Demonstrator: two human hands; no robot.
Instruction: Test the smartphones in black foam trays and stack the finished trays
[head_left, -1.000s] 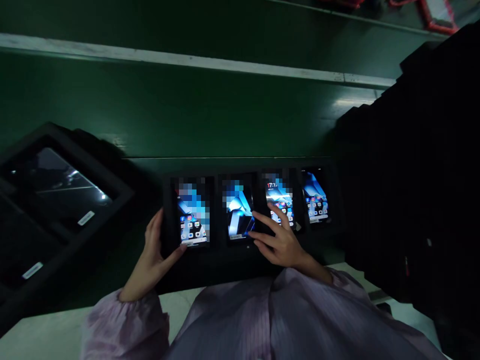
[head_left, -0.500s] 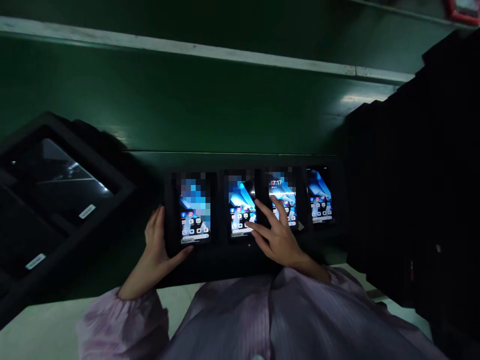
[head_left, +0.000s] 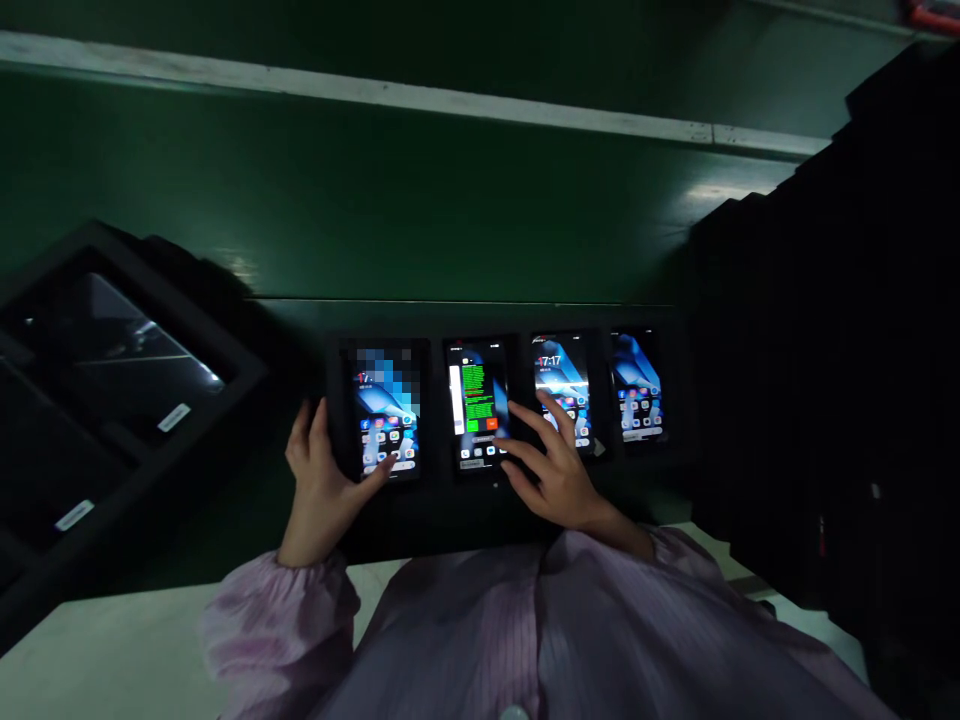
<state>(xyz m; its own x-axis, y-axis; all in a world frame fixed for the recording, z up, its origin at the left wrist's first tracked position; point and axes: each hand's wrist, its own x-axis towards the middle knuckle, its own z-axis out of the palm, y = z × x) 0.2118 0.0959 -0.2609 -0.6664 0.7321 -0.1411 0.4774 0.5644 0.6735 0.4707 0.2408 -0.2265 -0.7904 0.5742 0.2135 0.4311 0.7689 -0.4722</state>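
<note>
A dark tray (head_left: 439, 490) holds several lit smartphones in a row. My left hand (head_left: 319, 490) is at its left end, fingers along the side and thumb stretched over the lower screen of the leftmost phone (head_left: 386, 410). Fingers spread, my right hand (head_left: 559, 475) lies over the second phone (head_left: 480, 390) and the lower part of the third phone (head_left: 555, 355). Green and red blocks show on the second phone's screen. The rightmost phone (head_left: 637, 385) shows its app icons and is touched by neither hand.
At the left, another dark tray (head_left: 247, 370) with dark, glossy devices lies at an angle. Tall stacked black trays (head_left: 787, 400) stand on the right. Behind runs a green work surface (head_left: 450, 220) with a pale strip (head_left: 375, 92) across it.
My left thumb has moved up and right onto the leftmost phone's screen. The second phone's display has switched from app icons to a panel with green and red blocks. My right hand has hardly moved.
</note>
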